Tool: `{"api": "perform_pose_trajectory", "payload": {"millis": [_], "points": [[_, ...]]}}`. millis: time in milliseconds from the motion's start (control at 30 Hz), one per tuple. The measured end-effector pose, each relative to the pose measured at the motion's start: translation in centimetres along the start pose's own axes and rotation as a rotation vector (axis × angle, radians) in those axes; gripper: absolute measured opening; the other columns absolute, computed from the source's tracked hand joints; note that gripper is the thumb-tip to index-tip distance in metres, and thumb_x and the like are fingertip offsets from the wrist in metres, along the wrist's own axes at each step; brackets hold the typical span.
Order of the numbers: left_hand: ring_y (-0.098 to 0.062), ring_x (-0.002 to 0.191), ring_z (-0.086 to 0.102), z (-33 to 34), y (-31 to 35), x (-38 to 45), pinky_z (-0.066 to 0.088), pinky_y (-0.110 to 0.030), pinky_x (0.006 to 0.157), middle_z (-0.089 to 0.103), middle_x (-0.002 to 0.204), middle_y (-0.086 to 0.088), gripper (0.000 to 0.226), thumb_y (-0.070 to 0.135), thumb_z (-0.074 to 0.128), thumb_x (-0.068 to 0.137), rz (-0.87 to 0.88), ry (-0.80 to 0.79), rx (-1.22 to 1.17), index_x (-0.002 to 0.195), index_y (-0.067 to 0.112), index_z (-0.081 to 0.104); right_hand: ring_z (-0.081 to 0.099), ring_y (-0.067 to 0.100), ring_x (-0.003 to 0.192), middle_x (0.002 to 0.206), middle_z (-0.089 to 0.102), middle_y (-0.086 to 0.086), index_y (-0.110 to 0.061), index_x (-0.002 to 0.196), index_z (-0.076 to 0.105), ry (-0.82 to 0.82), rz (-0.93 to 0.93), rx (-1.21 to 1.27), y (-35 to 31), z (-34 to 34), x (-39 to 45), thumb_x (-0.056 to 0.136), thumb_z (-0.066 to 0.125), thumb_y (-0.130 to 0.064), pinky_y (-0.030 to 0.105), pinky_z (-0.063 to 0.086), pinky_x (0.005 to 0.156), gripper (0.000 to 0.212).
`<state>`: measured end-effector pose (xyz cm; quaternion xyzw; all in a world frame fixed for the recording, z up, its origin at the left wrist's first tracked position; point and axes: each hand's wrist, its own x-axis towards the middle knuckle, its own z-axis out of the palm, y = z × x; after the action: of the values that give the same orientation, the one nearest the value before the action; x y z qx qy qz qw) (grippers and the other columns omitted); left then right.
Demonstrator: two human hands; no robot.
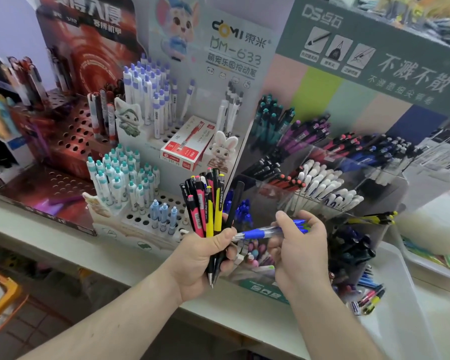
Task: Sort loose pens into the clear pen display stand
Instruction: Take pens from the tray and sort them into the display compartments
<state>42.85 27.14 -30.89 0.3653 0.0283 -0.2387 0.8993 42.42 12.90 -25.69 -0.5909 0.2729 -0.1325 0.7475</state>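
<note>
My left hand [205, 258] grips a bunch of loose pens [205, 203], pink, yellow and black, fanned upward with their tips pointing down. My right hand [302, 245] pinches blue pens with clear barrels [260, 233], held level between the two hands. Just behind both hands stands the clear pen display stand [348, 178], its tiered compartments filled with teal, purple, black, red-capped, white and blue pens. A lower front compartment [247, 253] holds short pastel items, partly hidden by my hands.
A white holed pen stand [146, 216] with teal, purple and light-blue pens sits at left, with a red pen box [187, 146] on it. A dark red holed stand [70, 136] is further left. A white tray [398, 294] with loose pens lies at right on the shelf.
</note>
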Motion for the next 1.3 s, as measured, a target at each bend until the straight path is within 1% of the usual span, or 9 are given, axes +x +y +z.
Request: {"api": "perform_pose_trajectory", "payload": {"millis": [167,300,433,633,767,900,1133,1200,1300], "points": [[-0.017,0.054,0.06,-0.3,-0.2,0.0,0.041,-0.022,0.039,0.056,0.068,-0.008,0.034,0.01,0.069,0.071,0.025,-0.002,-0.044,0.1,0.005,0.053,0.058,0.013,0.043,0.055,0.065,-0.004,-0.017,0.115,0.05,0.022,-0.061,-0.02,0.2,0.4,-0.9,0.096,0.063,-0.013,0.031,0.045,0.051,0.023],[-0.017,0.055,0.06,-0.5,-0.3,0.3,0.043,-0.022,0.041,0.059,0.067,-0.009,0.063,0.024,0.091,0.057,0.037,-0.002,-0.105,0.103,0.002,0.054,0.059,0.008,0.045,0.051,0.064,-0.009,-0.022,0.108,0.048,0.058,-0.08,-0.057,0.9,0.4,-1.2,0.097,0.062,-0.016,0.034,0.049,0.054,0.019],[-0.015,0.053,0.059,-0.2,-0.2,0.5,0.043,-0.021,0.041,0.057,0.066,-0.006,0.03,0.01,0.071,0.071,0.067,0.048,-0.05,0.096,0.002,0.057,0.053,0.013,0.043,0.06,0.062,0.0,-0.021,0.107,0.045,0.083,-0.014,-0.01,1.6,0.2,-1.1,0.099,0.059,-0.016,0.032,0.046,0.049,0.017],[-0.015,0.054,0.058,-1.0,-0.1,0.7,0.044,-0.023,0.044,0.056,0.066,-0.006,0.028,0.009,0.066,0.073,0.05,0.032,-0.036,0.099,0.007,0.055,0.057,0.015,0.045,0.065,0.061,0.006,-0.017,0.106,0.044,0.048,0.005,0.079,0.9,-0.5,-0.9,0.103,0.046,-0.006,0.027,0.047,0.043,0.012],[-0.013,0.056,0.056,-2.5,-0.3,0.7,0.044,-0.024,0.045,0.056,0.067,-0.003,0.029,0.01,0.074,0.076,0.062,0.02,0.004,0.098,0.007,0.056,0.058,-0.007,0.058,0.089,0.052,-0.001,-0.01,0.112,0.035,0.145,-0.505,-0.269,-0.7,-1.0,0.2,0.102,0.048,-0.003,0.01,0.046,0.057,0.018],[-0.013,0.054,0.054,-2.8,-0.4,0.6,0.043,-0.024,0.046,0.053,0.063,-0.005,0.022,0.008,0.066,0.078,0.051,0.022,0.056,0.097,0.005,0.056,0.053,-0.012,0.078,0.09,0.05,-0.006,-0.014,0.108,0.029,0.02,-0.922,-0.658,-0.5,-1.3,2.4,0.098,0.052,0.001,0.003,0.039,0.072,0.029],[-0.014,0.056,0.053,-2.4,-0.4,0.8,0.043,-0.024,0.046,0.052,0.069,-0.007,0.02,0.009,0.07,0.078,0.027,-0.053,0.046,0.094,0.007,0.058,0.046,0.011,0.059,0.068,0.046,-0.004,-0.03,0.103,0.03,-0.224,-0.858,-1.123,2.5,-0.8,5.8,0.1,0.054,-0.016,0.029,0.034,0.051,0.028],[-0.015,0.056,0.052,-2.3,-0.4,0.8,0.044,-0.024,0.046,0.052,0.069,-0.008,0.019,0.01,0.074,0.079,0.028,-0.066,0.044,0.093,0.008,0.06,0.045,0.02,0.063,0.07,0.047,-0.002,-0.025,0.105,0.038,-0.213,-0.882,-1.195,3.0,-0.6,6.2,0.098,0.056,-0.014,0.035,0.036,0.06,0.022],[-0.017,0.056,0.05,-2.1,-0.4,0.9,0.044,-0.025,0.046,0.052,0.068,-0.009,0.013,0.008,0.067,0.079,0.032,-0.049,0.076,0.091,0.008,0.061,0.043,0.024,0.086,0.088,0.047,-0.002,-0.018,0.112,0.047,-0.134,-0.873,-1.394,3.4,-0.2,6.7,0.093,0.057,-0.015,0.035,0.019,0.078,0.022]]}}
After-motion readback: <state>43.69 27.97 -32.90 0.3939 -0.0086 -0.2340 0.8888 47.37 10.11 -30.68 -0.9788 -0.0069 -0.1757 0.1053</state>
